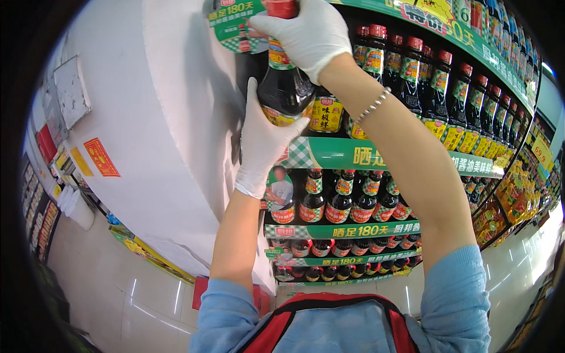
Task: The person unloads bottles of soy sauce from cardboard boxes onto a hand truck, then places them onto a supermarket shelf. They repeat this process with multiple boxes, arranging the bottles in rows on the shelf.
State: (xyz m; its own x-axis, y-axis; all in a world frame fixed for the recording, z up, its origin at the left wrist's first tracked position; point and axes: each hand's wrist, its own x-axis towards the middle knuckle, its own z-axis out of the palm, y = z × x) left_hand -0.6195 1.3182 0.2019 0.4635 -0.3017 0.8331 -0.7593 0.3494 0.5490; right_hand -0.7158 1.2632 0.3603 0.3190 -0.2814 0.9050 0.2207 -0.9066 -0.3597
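Note:
A dark soy sauce bottle (284, 88) with a red cap and a yellow label is held between my two gloved hands, at the left end of a shelf. My right hand (315, 37), in a white glove, grips it around the neck just under the cap. Lower down, my left hand (269, 137), also gloved, cups the bottle's base with thumb and fingers spread around it. Beside it stands another bottle with a yellow label (326, 114). A round green promotional sign (236, 26) partly shows behind my right thumb.
A white wall or pillar (176, 110) rises close on the left. Rows of red-capped bottles (441, 88) fill the shelf to the right, above a green shelf edge strip (340, 152). Red-labelled bottles (339, 207) stand on the shelf below. Bagged goods (518, 189) sit farther right.

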